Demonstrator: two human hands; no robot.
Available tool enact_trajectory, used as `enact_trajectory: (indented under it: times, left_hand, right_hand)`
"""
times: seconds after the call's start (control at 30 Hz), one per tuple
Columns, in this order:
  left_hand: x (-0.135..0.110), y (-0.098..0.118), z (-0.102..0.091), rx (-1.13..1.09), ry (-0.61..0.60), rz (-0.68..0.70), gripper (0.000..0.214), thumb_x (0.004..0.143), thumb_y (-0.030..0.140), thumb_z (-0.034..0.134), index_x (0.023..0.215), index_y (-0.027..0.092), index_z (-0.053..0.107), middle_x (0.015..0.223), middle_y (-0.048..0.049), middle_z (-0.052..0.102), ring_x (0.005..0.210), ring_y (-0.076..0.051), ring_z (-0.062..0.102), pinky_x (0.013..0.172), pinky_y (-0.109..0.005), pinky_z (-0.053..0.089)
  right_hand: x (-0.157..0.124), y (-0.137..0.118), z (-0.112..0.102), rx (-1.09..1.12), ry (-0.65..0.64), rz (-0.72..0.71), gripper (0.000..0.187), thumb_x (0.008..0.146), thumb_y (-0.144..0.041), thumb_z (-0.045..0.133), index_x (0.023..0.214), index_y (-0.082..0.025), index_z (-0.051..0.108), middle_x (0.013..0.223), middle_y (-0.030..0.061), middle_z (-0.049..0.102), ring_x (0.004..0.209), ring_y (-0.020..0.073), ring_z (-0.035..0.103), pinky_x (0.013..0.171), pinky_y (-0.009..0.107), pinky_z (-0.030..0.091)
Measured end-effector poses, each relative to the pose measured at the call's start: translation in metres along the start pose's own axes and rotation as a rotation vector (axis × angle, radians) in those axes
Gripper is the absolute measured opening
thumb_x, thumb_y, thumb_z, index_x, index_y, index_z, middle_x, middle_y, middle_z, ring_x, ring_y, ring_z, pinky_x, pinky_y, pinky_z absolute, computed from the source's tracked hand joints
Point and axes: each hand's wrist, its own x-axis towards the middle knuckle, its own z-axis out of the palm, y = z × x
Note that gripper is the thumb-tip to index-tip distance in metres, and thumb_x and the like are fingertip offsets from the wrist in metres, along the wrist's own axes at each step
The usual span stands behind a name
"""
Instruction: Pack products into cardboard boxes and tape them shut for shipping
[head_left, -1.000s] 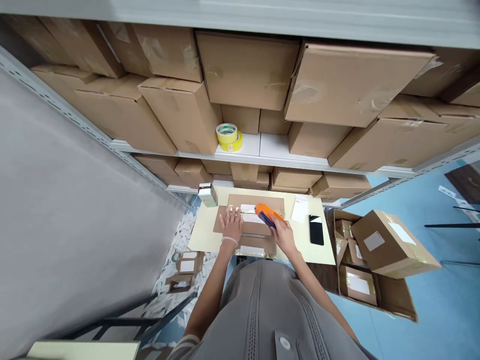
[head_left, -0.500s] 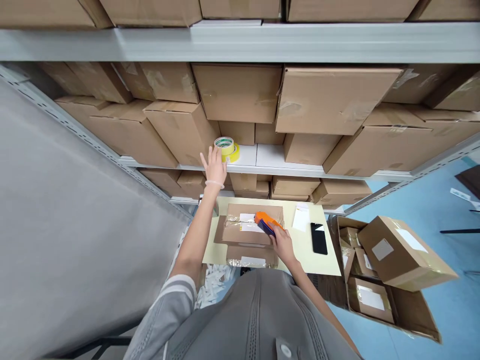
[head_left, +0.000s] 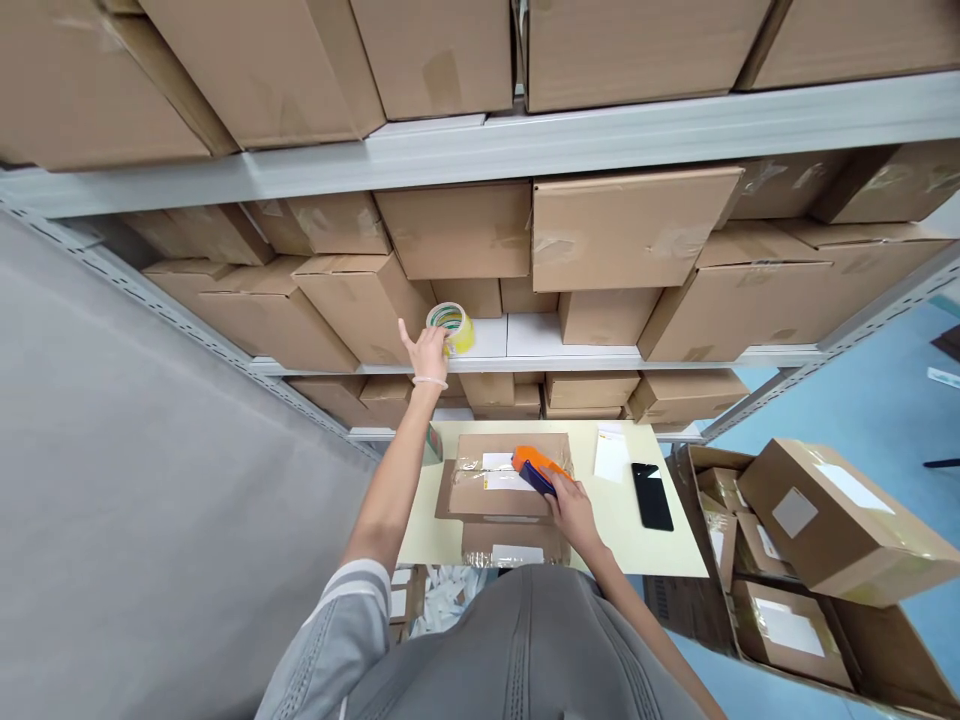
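My left hand (head_left: pixel 428 354) reaches to the middle shelf, its fingers curled over the near rim of a roll of clear yellowish tape (head_left: pixel 463 336). The thumb sticks out to the left. My right hand (head_left: pixel 574 510) grips an orange and dark blue tape dispenser (head_left: pixel 534 468) above a taped cardboard box (head_left: pixel 469 492) on the pale tabletop (head_left: pixel 600 545). White labels lie on that box, partly under the dispenser. Closer to my body is a second taped box (head_left: pixel 476 545) with a white label.
Cardboard boxes (head_left: pixel 454 230) fill the grey metal shelves ahead. To the right on the table lie a black phone (head_left: pixel 652 497) and a white paper slip (head_left: pixel 611 456). A large open carton (head_left: pixel 874 640) with labelled boxes stands on the floor at right. A grey wall (head_left: pixel 150 480) borders the left.
My left fingers have curled from lying stretched by the tape to bending over its rim. My right hand keeps the dispenser above the box. The camera view has tilted slightly upward.
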Motion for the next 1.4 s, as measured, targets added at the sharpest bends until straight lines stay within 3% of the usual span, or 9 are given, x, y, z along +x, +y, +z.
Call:
enact_trajectory:
  times: [0.2,0.3,0.37,0.63,0.73,0.83,1.03,1.17,1.4]
  left_hand:
    - [-0.070,0.041,-0.013,-0.231,0.112,-0.035,0.006,0.086,0.031,0.066,0.087,0.025,0.067,0.100,-0.0004,0.071,0.107,-0.022,0.063,0.125,-0.053,0.018]
    - [-0.109,0.061,-0.016,-0.579,0.069,-0.137,0.024,0.082,0.037,0.072,0.100,0.022,0.068,0.103,-0.0046,0.072,0.103,-0.021,0.066,0.111,-0.045,0.043]
    - [-0.130,0.072,-0.019,-0.756,0.018,-0.211,0.033,0.081,0.040,0.075,0.107,0.020,0.068,0.108,-0.0076,0.072,0.104,-0.021,0.067,0.101,-0.038,0.050]
    - [-0.185,0.104,-0.031,-0.816,-0.074,-0.329,0.032,0.082,0.040,0.075,0.106,0.020,0.069,0.105,-0.0076,0.072,0.097,-0.017,0.068,0.086,-0.029,0.055]
    - [-0.197,0.116,-0.033,-0.790,-0.099,-0.305,0.030,0.082,0.038,0.075,0.106,0.021,0.069,0.101,-0.0060,0.072,0.092,-0.016,0.068,0.081,-0.028,0.056]
    - [-0.205,0.128,-0.035,-0.705,-0.092,-0.250,0.027,0.084,0.036,0.074,0.107,0.023,0.069,0.098,-0.0048,0.071,0.090,-0.016,0.067,0.081,-0.028,0.055]
    - [-0.207,0.144,-0.046,-0.340,0.061,0.053,0.048,0.084,0.041,0.073,0.128,0.028,0.059,0.118,-0.0080,0.062,0.102,-0.020,0.064,0.094,-0.037,0.053]
    - [-0.200,0.150,-0.052,-0.092,0.045,0.325,0.048,0.091,0.043,0.064,0.137,0.031,0.056,0.133,-0.0101,0.058,0.124,-0.025,0.054,0.114,-0.045,0.039]
    - [-0.192,0.159,-0.053,-0.017,0.010,0.395,0.040,0.099,0.041,0.050,0.136,0.028,0.057,0.136,-0.0097,0.059,0.124,-0.023,0.055,0.117,-0.049,0.032]
  right_hand:
    - [0.001,-0.012,-0.006,-0.059,-0.025,0.030,0.044,0.093,-0.016,0.046,0.136,-0.022,0.054,0.119,0.0125,0.065,0.106,0.0290,0.062,0.091,0.043,0.048]
    - [0.003,-0.018,-0.013,-0.037,-0.022,0.030,0.041,0.094,-0.022,0.048,0.134,-0.021,0.053,0.118,0.0135,0.062,0.104,0.0300,0.060,0.089,0.044,0.049]
    - [0.006,-0.024,-0.022,0.007,-0.019,0.035,0.039,0.095,-0.025,0.049,0.133,-0.021,0.053,0.118,0.0142,0.061,0.105,0.0309,0.059,0.089,0.046,0.049]
    - [0.035,-0.103,-0.110,0.466,0.155,-0.026,0.032,0.098,-0.036,0.052,0.129,-0.028,0.056,0.122,0.0090,0.063,0.113,0.0253,0.058,0.094,0.040,0.048]
    - [0.046,-0.133,-0.130,0.593,0.187,-0.114,0.031,0.098,-0.036,0.054,0.127,-0.028,0.059,0.119,0.0071,0.064,0.109,0.0229,0.059,0.094,0.039,0.047]
    - [0.047,-0.147,-0.132,0.676,0.218,-0.135,0.025,0.096,-0.036,0.058,0.119,-0.027,0.063,0.109,0.0051,0.066,0.099,0.0207,0.060,0.087,0.035,0.048]
    - [0.035,-0.150,-0.132,0.659,0.292,-0.096,0.016,0.095,-0.034,0.060,0.107,-0.025,0.065,0.093,0.0034,0.064,0.087,0.0193,0.058,0.078,0.033,0.047]
    - [0.031,-0.153,-0.142,0.532,0.339,-0.153,0.011,0.096,-0.024,0.057,0.104,-0.024,0.064,0.091,0.0033,0.064,0.086,0.0195,0.057,0.078,0.034,0.045]
    - [0.028,-0.153,-0.146,0.426,0.428,-0.255,0.015,0.094,-0.012,0.055,0.100,-0.023,0.063,0.087,0.0026,0.065,0.082,0.0187,0.058,0.075,0.035,0.044]
